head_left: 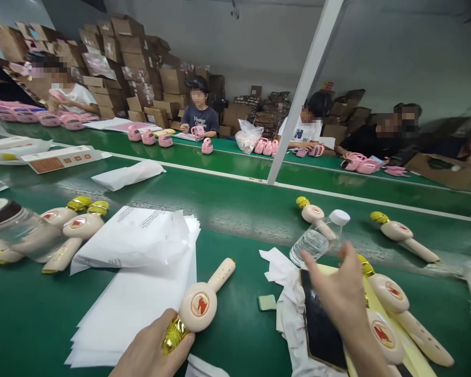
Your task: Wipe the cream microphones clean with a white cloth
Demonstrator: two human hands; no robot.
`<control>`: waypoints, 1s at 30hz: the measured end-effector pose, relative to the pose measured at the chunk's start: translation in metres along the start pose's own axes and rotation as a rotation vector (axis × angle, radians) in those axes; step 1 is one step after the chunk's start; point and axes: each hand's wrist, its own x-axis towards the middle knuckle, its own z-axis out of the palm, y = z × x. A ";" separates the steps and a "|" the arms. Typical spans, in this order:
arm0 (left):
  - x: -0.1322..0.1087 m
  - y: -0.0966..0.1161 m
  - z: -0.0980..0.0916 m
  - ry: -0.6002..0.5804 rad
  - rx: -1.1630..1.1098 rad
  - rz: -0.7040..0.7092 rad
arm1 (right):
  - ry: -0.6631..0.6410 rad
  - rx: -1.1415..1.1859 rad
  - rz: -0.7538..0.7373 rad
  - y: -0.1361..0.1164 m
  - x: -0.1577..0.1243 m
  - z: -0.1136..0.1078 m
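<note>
Head view, and from where I stand the person's left hand [151, 343] grips a cream microphone [199, 305] by its gold mesh head, at the bottom centre of the frame. Its handle points to the upper right, and the round red emblem faces up. Beside it on the left lie a stack of white sheets [113, 319] and a white bag [135, 238] on top.

Over at lower right, the right hand [339, 290] is open and holds nothing, fingers spread above a dark phone [317, 327]; I can't tell whether they touch. A white cloth [288, 309] lies under the phone, and a clear bottle [309, 243] leans just beyond the fingers. Two more microphones [389, 294] lie near that wrist, at the right. Across the green bench [235, 335], a person in a dark T-shirt [204, 121] sits among pink items [207, 146], upper centre.
</note>
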 end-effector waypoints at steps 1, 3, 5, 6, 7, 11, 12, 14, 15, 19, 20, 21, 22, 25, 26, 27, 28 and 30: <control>0.002 0.002 -0.003 0.001 0.021 0.003 | -0.025 0.053 0.066 -0.004 0.022 0.001; 0.003 0.006 -0.009 0.022 0.076 -0.004 | -0.060 0.112 0.063 -0.011 0.052 0.008; 0.002 0.006 -0.012 0.120 0.195 0.008 | -0.091 0.163 -0.011 -0.019 0.058 0.013; 0.000 0.005 -0.013 0.212 0.274 0.043 | -0.094 0.172 -0.071 -0.024 0.053 0.011; -0.004 0.003 -0.013 0.329 0.354 0.107 | -0.097 0.169 -0.151 -0.029 0.044 0.006; -0.032 -0.010 0.007 0.703 0.415 0.495 | -0.244 0.089 -0.585 -0.043 -0.007 -0.035; -0.040 -0.014 0.018 0.690 0.372 0.553 | -0.316 0.065 -0.699 -0.043 -0.020 -0.045; -0.053 -0.024 0.043 0.570 0.305 0.547 | -0.445 0.007 -0.931 -0.039 -0.041 -0.058; -0.058 -0.028 0.055 0.501 0.280 0.506 | -0.486 -0.027 -1.037 -0.036 -0.050 -0.061; -0.064 -0.035 0.081 0.384 0.101 0.385 | -0.520 -0.121 -1.310 -0.024 -0.080 -0.051; -0.063 -0.034 0.080 0.377 0.040 0.379 | -0.508 -0.139 -1.353 -0.022 -0.086 -0.047; -0.063 -0.032 0.077 0.360 -0.017 0.371 | -0.495 -0.160 -1.392 -0.020 -0.092 -0.043; -0.063 -0.028 0.072 0.332 -0.066 0.350 | -0.485 -0.183 -1.425 -0.018 -0.096 -0.039; -0.063 -0.017 0.058 0.196 -0.176 0.204 | -0.445 -0.233 -1.479 -0.015 -0.107 -0.031; -0.064 -0.013 0.054 0.149 -0.199 0.144 | -0.433 -0.243 -1.486 -0.015 -0.110 -0.029; -0.064 -0.010 0.051 0.111 -0.214 0.090 | -0.421 -0.251 -1.491 -0.015 -0.112 -0.028; -0.064 -0.008 0.050 0.080 -0.224 0.049 | -0.409 -0.257 -1.497 -0.015 -0.113 -0.027; -0.064 -0.004 0.048 0.048 -0.226 0.009 | -0.394 -0.267 -1.514 -0.015 -0.115 -0.026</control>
